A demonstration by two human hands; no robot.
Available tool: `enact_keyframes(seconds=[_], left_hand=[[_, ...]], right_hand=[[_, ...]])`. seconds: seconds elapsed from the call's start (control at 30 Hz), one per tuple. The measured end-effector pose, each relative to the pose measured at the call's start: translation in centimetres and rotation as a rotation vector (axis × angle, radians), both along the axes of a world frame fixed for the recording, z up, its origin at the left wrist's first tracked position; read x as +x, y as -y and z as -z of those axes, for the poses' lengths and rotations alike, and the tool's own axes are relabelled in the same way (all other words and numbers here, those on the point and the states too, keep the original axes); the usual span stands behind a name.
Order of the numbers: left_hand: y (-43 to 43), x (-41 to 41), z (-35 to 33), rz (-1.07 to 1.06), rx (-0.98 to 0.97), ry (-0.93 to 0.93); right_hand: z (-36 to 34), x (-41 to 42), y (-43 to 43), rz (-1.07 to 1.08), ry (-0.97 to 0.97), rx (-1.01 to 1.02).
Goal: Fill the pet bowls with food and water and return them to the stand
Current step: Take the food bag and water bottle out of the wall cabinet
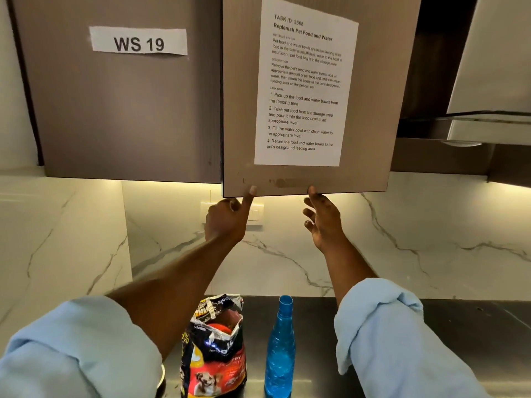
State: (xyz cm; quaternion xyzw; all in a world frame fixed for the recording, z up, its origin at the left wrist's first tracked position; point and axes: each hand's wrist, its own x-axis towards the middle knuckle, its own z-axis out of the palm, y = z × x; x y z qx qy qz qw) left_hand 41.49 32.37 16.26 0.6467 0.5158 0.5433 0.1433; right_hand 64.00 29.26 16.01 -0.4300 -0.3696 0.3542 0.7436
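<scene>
Brown cabinet door (304,179): left hand (227,222) apparently pinches its bottom edge, right hand (323,222) fingers spread, touching.

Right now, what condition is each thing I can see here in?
Cabinet door: swung partly open, both hands at its bottom edge.
Left hand: fingertip on the edge.
Right hand: open, fingertips touching the edge.
Pet food bag: upright, top torn open.
Blue bottle: upright, uncapped.
</scene>
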Motion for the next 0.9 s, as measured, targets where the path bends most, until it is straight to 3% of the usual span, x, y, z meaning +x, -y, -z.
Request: enact_keyframes(seconds=[0.3, 0.53, 0.73, 0.9], left_hand=[[-4.1, 1.1, -1.3, -0.045, -0.226, 0.036], [-6.3, 2.4, -1.9, -0.086, -0.294, 0.065], [-7.1, 2.5, -1.5, -0.075, -0.362, 0.041], [-7.3, 3.4, -0.6, -0.025, -0.376, 0.168]], right_hand=[[-0.5, -0.9, -3.2, 0.318, 0.115, -0.018], [-1.3, -0.2, -4.7, 0.565, 0.388, -0.095], [-1.1, -0.2, -5.4, 0.636, 0.420, -0.073], [-0.3, -1.5, -6.0, 0.725, 0.433, 0.013]])
